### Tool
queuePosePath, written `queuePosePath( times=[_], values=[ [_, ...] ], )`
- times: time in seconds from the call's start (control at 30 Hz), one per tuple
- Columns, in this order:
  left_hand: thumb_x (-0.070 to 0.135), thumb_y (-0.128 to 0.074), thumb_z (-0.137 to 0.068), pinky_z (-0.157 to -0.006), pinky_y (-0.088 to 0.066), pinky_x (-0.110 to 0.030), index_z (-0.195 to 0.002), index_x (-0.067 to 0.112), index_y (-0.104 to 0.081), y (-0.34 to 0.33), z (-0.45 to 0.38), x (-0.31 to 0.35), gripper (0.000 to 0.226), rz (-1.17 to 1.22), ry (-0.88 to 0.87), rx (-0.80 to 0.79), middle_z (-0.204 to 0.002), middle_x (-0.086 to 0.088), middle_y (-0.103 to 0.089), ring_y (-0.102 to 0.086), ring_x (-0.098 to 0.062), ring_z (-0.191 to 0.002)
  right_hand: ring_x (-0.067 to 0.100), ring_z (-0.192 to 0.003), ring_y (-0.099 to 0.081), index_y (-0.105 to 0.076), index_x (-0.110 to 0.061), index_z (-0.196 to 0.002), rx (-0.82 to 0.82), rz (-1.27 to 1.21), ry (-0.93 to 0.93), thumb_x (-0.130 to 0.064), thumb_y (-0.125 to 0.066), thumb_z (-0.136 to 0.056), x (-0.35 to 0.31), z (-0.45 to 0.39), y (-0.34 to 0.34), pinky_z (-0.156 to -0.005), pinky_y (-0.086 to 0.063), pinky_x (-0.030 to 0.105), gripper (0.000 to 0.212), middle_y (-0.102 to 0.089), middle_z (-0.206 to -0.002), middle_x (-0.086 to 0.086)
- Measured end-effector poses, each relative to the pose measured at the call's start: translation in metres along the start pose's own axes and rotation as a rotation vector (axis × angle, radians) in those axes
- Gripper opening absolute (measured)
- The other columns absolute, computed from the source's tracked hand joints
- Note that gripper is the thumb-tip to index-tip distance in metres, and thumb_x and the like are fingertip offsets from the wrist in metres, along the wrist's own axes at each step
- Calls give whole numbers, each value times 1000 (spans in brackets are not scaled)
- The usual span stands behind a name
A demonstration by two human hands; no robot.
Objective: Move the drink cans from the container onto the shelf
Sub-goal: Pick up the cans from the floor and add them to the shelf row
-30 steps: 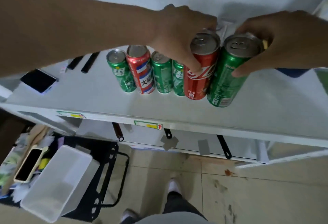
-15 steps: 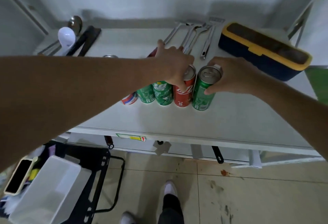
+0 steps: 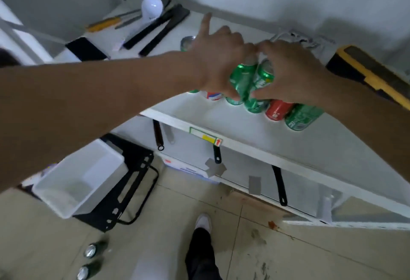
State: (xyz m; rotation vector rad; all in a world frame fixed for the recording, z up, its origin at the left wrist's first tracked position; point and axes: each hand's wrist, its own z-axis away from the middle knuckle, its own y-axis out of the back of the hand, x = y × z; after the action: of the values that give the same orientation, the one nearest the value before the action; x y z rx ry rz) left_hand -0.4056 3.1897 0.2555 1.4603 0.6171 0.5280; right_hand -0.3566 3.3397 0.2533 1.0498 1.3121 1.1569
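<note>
A row of drink cans stands on the white shelf (image 3: 244,146): green ones, a red-white-blue one (image 3: 214,96), a red can (image 3: 278,110) and a green can (image 3: 302,116) at the right end. My left hand (image 3: 219,58) reaches over the row, thumb on the front of a green can (image 3: 241,80) in the middle. My right hand (image 3: 292,73) grips the neighbouring green can (image 3: 265,78). The two hands touch above the can tops, which they hide. The white plastic container (image 3: 77,180) sits low at the left and looks empty.
A black phone (image 3: 86,49), a white ladle (image 3: 152,7) and black utensils (image 3: 155,29) lie on the shelf's far left. A dark box with yellow trim (image 3: 366,73) is at the right. Two cans (image 3: 88,259) stand on the tiled floor near my shoe (image 3: 203,222).
Both hands left the red can and the rightmost green can and shifted left onto the two green cans mid-row. The view has tilted and swung left.
</note>
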Motion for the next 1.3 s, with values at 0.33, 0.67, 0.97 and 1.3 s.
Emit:
queuePosePath(
  times=[0.33, 0.67, 0.97, 1.3],
  values=[
    [57, -68, -66, -108, -23, -56, -138, 29, -33, -103, 371, -101, 85, 242, 745, -156, -135, -5, -52, -43, -30, -128, 31, -112, -54, -52, -16, -119, -282, -112, 613, -31, -74, -63, -348, 35, -139, -91, -47, 42, 62, -61, -120, 10],
    [58, -67, -68, -101, -33, -44, -135, 24, -36, -397, 580, -150, 81, 524, 1331, -282, -132, -4, -51, -43, -27, -125, 26, -118, -50, -43, -22, -130, -634, -64, 892, -30, -73, -66, -547, 51, -447, -91, -42, 35, 71, -54, -128, 7],
    [47, -71, -67, -101, -36, -43, -142, 26, -21, -758, 597, -92, 92, 880, 1570, -395, -147, -6, -26, -28, -28, -135, 35, -122, -45, -36, -14, -134, -786, 198, 742, -11, -63, -78, -515, 87, -831, -96, -44, 41, 63, -44, -130, 16],
    [28, -66, -77, -89, -44, -39, -122, 11, -44, -865, 604, -83, 52, 861, 1613, -262, -124, -16, -47, -46, -37, -115, 36, -98, -59, -37, -20, -123, -612, 136, 815, -17, -74, -69, -507, 97, -948, -66, -33, 31, 65, -57, -111, 14]
  ],
)
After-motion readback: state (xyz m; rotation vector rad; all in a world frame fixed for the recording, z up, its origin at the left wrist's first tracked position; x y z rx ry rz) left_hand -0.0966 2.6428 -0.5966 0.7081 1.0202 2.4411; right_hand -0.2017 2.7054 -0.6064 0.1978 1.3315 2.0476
